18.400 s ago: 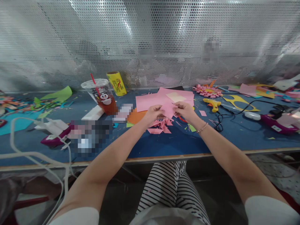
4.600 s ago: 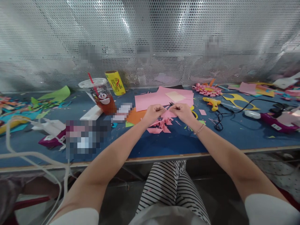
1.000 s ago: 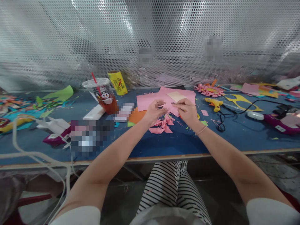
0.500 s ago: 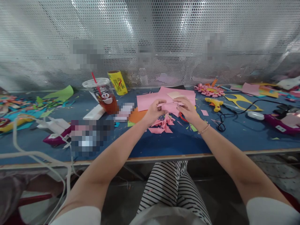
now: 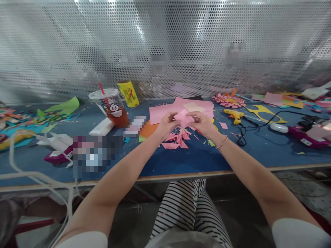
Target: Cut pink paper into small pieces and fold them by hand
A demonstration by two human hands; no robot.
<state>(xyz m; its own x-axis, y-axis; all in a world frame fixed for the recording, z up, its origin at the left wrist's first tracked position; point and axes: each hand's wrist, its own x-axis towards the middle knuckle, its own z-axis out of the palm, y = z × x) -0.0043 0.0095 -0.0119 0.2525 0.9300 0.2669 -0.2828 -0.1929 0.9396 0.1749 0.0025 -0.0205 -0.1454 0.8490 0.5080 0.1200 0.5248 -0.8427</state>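
A small piece of pink paper (image 5: 184, 118) is held up between both hands above the blue table. My left hand (image 5: 167, 125) pinches its left side, and my right hand (image 5: 203, 123) grips its right side. Just below them lies a heap of pink paper scraps (image 5: 177, 139). Behind the hands, larger pink sheets (image 5: 160, 113) lie flat with a cream piece of paper (image 5: 194, 106) on top. Something red and yellow is partly hidden behind my right hand.
To the left stand a drink cup with a straw (image 5: 116, 112) and a yellow roll (image 5: 128, 93). At right lie a yellow glue gun (image 5: 234, 116) with a black cord, a fringed pink paper flower (image 5: 229, 100) and a cut yellow sheet (image 5: 261, 112). A perforated metal panel (image 5: 181, 44) rises behind.
The pink paper has turned from a flat, wide strip to a pointed, diamond-like shape between the fingers. Both hands stay close together on it. The view has shifted slightly.
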